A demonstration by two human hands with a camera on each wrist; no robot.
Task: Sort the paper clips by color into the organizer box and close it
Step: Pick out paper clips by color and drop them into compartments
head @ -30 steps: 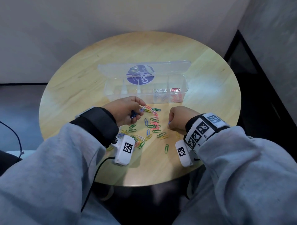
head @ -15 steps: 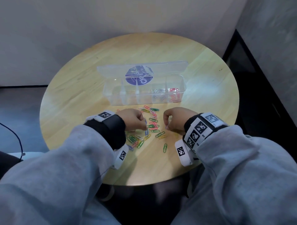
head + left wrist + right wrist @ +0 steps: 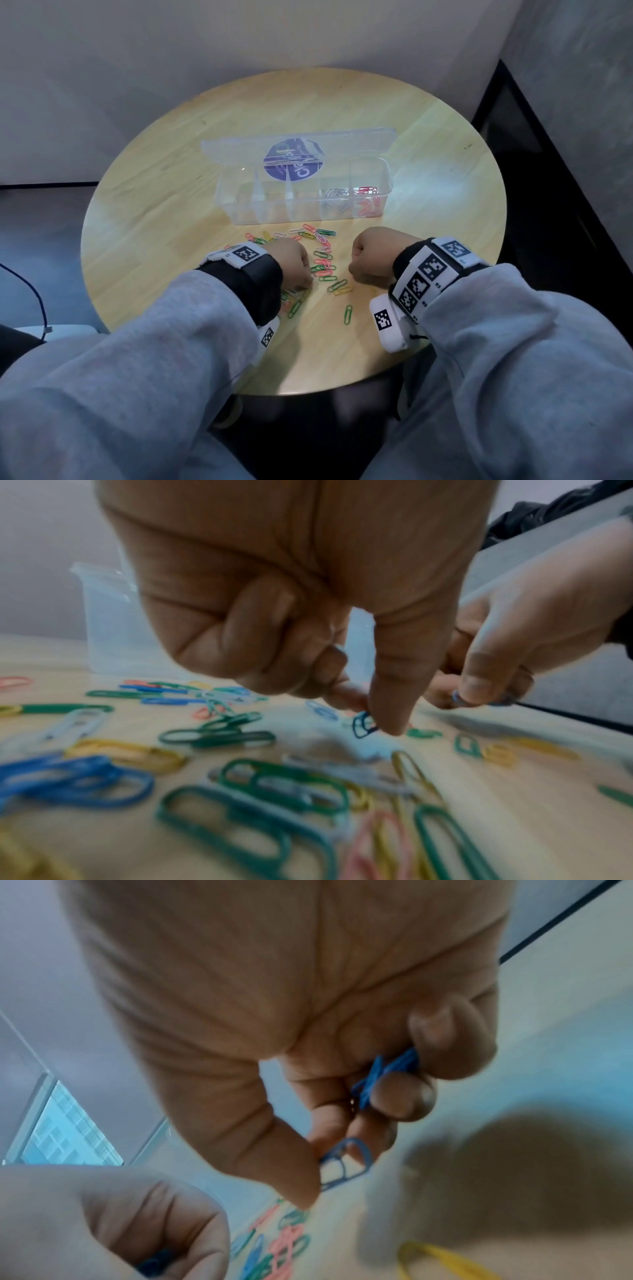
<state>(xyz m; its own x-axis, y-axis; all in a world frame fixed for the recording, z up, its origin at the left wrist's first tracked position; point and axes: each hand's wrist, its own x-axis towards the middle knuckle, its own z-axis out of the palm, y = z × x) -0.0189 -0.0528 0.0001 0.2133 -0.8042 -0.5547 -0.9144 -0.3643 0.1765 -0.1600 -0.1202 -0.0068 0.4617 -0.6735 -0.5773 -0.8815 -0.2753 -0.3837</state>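
Observation:
A clear organizer box [image 3: 385, 192] stands open mid-table, its lid [image 3: 239, 147] tipped back. White clips [image 3: 337, 193] lie in the second compartment from the right and red clips [image 3: 368, 190] in the rightmost. Loose coloured paper clips [image 3: 323, 255] are scattered in front of the box. My left hand [image 3: 291, 262] is palm down on the pile's left side and pinches a blue clip [image 3: 363, 725] between thumb and finger against the table. My right hand [image 3: 373, 255] is fisted to the right. It holds blue clips [image 3: 387, 1073] in curled fingers and pinches another blue clip [image 3: 346, 1161].
The round wooden table [image 3: 171, 205] sits in a corner with walls behind and to the right. A lone green clip [image 3: 348, 314] lies near the front edge. A dark cable [image 3: 37, 301] hangs at the left, off the table.
My left hand has turned palm down and dropped from in front of the box onto the pile. My right hand has barely shifted and stays fisted.

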